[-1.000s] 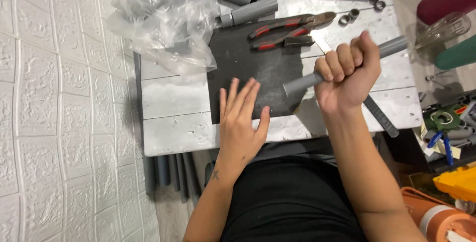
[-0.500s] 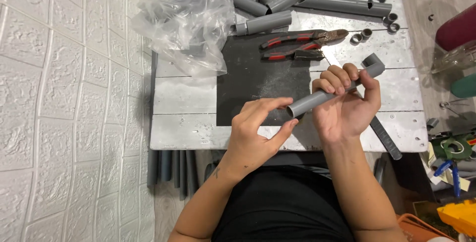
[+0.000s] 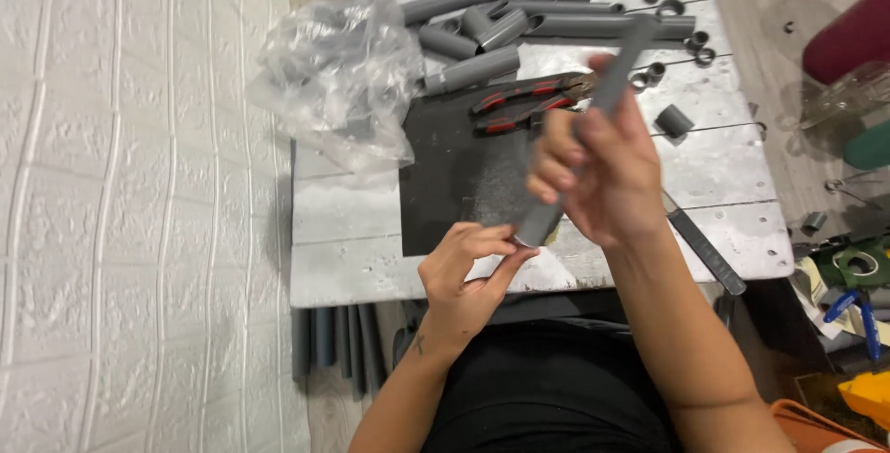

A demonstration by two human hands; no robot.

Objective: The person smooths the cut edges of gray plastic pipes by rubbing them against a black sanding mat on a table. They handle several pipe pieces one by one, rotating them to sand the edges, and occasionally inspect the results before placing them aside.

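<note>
Grey pipe (image 3: 593, 119) is tilting above the table (image 3: 352, 221); right hand (image 3: 598, 170) is gripping it with fingers closed, left hand (image 3: 464, 272) fingers pinching its lower end.

On the table (image 3: 352, 258) a mat (image 3: 454, 175) lies in the middle, a bag (image 3: 334, 73) to its left, and pliers (image 3: 524, 101) on its far edge. Pipes (image 3: 519, 8) lie behind them, rings (image 3: 695, 45) to the right. A file (image 3: 705, 249) lies at the near right. More pipes (image 3: 334, 342) stand under the table's left side.
</note>
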